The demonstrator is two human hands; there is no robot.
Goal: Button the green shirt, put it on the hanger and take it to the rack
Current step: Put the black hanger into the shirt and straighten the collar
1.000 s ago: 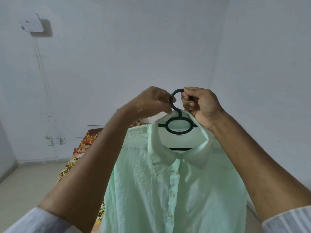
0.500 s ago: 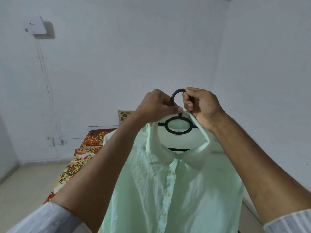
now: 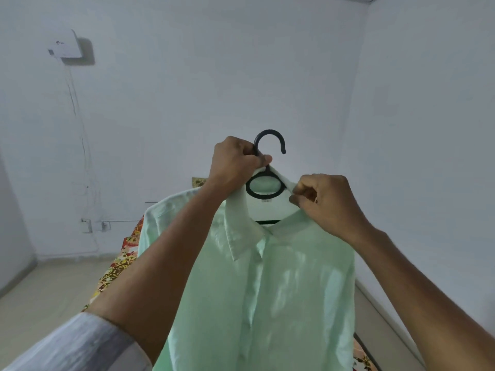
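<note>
Scanning from the left, I note a white box (image 3: 65,46) mounted high on the wall, with thin cables running down to the sockets (image 3: 95,225) near the floor. Below these, a floral bedcover (image 3: 117,266) shows beside the left forearm. The left hand (image 3: 235,163) is curled tight, its fingers gripping the neck of the black hanger (image 3: 265,183) just under the hook. The hook rises free above that hand, opening to the right. The green shirt (image 3: 267,290) hangs on the hanger, held up in mid-air in front of me, front placket closed and facing me, collar around the hanger's ring. The right hand (image 3: 325,202) pinches the right side of the collar between thumb and fingers, just beside the ring.
</note>
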